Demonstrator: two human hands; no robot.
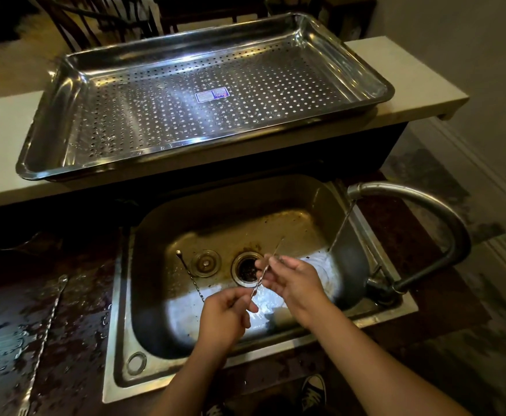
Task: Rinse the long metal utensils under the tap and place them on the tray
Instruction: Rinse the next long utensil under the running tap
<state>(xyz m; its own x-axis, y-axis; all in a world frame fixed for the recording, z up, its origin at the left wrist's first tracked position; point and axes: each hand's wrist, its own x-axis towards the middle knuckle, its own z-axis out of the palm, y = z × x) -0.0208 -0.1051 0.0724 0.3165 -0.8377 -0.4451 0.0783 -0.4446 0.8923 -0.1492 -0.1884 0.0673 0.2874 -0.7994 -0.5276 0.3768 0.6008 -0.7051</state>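
Both hands' fingers pinched one twisted utensil point(263, 273) over the sink point(167, 325), left hand point(226, 316) low, right hand point(294, 280) higher. Tap point(420, 202) water ran just past the right fingers point(263, 261).

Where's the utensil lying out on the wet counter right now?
The twisted utensil lies on the wet counter at lower left of the head view, left of the sink.

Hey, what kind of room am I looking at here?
Probably a kitchen or bar wash-up area: a steel sink with a running tap, a perforated tray on the counter behind, and twisted bar spoons on the wet worktop.
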